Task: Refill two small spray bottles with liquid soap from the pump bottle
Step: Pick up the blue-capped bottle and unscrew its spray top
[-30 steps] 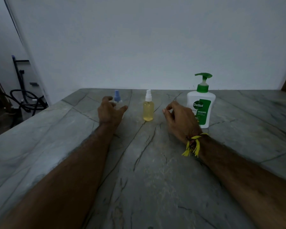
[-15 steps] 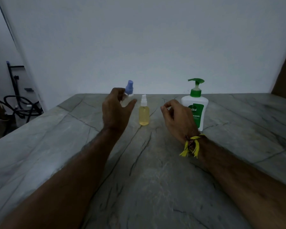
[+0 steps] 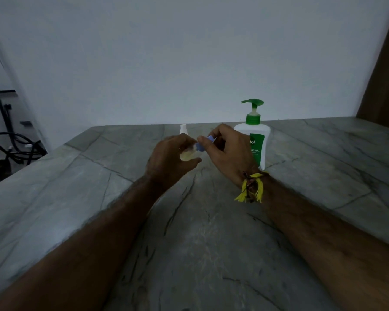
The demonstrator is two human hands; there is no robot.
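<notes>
Head view: left hand point(image 3: 166, 158) grips small spray bottle point(image 3: 189, 154) above the worktop point(image 3: 211, 232); right hand point(image 3: 229, 151) pinches its blue cap point(image 3: 203, 143). Second spray bottle point(image 3: 183, 129) just behind left hand; pump bottle point(image 3: 255, 133) behind right hand.

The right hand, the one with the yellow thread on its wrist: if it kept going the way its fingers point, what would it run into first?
The right hand points left, its fingers already pinching the blue cap of the small bottle. Straight beyond sits the left hand gripping that bottle, so probably that.
</notes>
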